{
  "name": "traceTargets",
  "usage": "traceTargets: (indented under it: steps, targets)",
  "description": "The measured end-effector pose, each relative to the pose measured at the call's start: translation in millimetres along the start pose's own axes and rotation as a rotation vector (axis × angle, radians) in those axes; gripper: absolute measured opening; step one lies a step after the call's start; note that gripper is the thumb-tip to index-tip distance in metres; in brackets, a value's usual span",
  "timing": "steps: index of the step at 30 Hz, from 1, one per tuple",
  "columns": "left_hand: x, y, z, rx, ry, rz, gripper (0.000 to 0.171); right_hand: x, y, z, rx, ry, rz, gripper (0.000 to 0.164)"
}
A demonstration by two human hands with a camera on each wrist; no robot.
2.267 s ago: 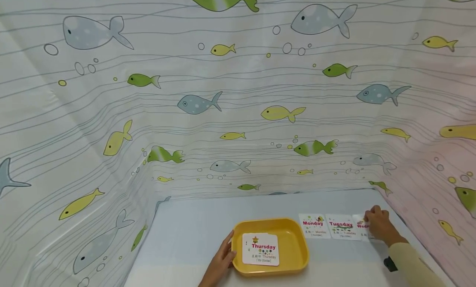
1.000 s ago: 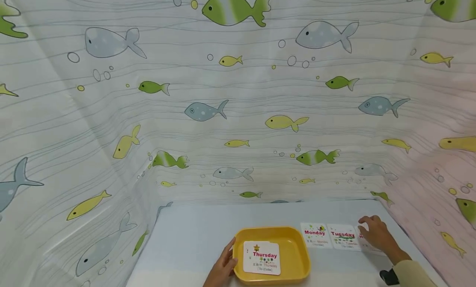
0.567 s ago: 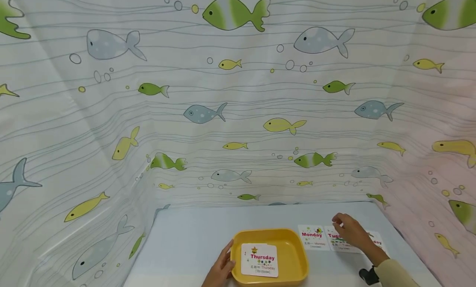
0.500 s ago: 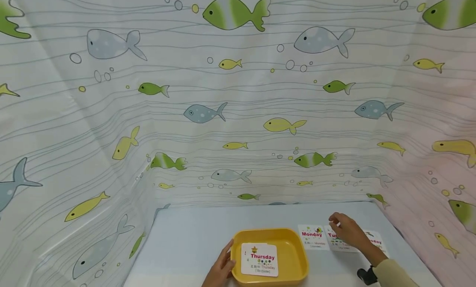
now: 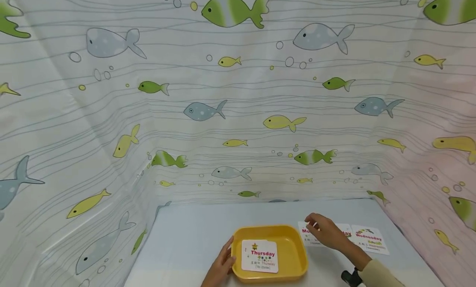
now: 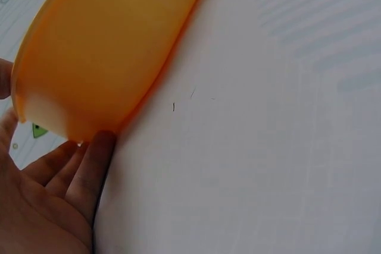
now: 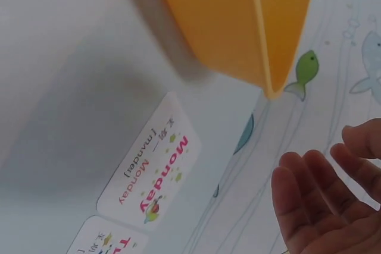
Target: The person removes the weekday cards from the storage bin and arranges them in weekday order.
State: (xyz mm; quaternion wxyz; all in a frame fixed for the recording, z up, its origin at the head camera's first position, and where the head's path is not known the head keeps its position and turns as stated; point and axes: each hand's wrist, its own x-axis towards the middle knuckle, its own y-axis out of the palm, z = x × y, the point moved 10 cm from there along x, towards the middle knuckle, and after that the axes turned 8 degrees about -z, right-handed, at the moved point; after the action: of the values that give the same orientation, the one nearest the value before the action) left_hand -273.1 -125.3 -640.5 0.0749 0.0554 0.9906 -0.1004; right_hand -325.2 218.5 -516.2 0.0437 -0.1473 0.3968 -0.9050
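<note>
The yellow tray (image 5: pixel 291 274) sits on the table with the white Thursday card (image 5: pixel 260 256) lying in its left half. At its left end my left hand (image 5: pixel 221 264) holds it; in the left wrist view the thumb is at the rim and the fingertips lie low against the tray's wall (image 6: pixel 119 40). My right hand (image 5: pixel 325 233) hovers with nothing in it, fingers loosely bent, over the Monday card (image 7: pixel 149 168) and part of the Tuesday card (image 7: pixel 107 236). The Wednesday card (image 5: pixel 370 239) lies fully visible at the right end of this row.
A white table (image 5: pixel 193 233) carries everything. Fish-printed sheeting (image 5: pixel 238 92) rises behind it and at both sides. A black device (image 5: pixel 351 277) is at the right wrist by the cream sleeve (image 5: pixel 379 274). The row of cards lies to the right of the tray.
My right hand has left the Wednesday card and moved left across the row, past the Tuesday card, toward the tray. The left hand has stayed at the tray's left end.
</note>
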Motion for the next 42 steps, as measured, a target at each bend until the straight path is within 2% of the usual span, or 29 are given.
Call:
traceTargets:
  steps: [5, 9, 14, 20, 29, 36, 42]
  targets:
    - [-0.3, -0.5, -0.2, 0.002, 0.002, -0.018, 0.064, 1.6, 14.0, 21.3, 0.034, -0.072, 0.015, 0.016]
    - [1.1, -0.7, 0.1, 0.017, -0.008, -0.041, 0.064, 3.1, 28.1, 34.9, 0.048, -0.104, 0.064, 0.019]
    - [1.4, 1.3, 0.9, 0.026, -0.028, -0.046, 0.065, 1.5, 46.7, 45.4, 0.079, -0.145, 0.140, 0.024]
    - [-1.8, 3.8, 9.8, -0.014, -0.063, -0.026, 0.067, -3.9, 65.8, 51.2, 0.112, -0.169, 0.201, 0.031]
    - [-1.3, 1.2, 2.7, -0.002, -0.007, -0.022, 0.064, -4.9, 84.8, 63.4, 0.121, -0.215, 0.228, 0.035]
    - [-1.3, 0.0, 3.9, 0.018, -0.024, -0.037, 0.065, -4.2, 94.8, 66.6, 0.090, -0.244, 0.207, 0.034]
    - [-1.2, -0.8, 2.2, 0.016, -0.007, -0.026, 0.065, -3.2, 98.3, 64.8, 0.061, -0.216, 0.192, 0.034]
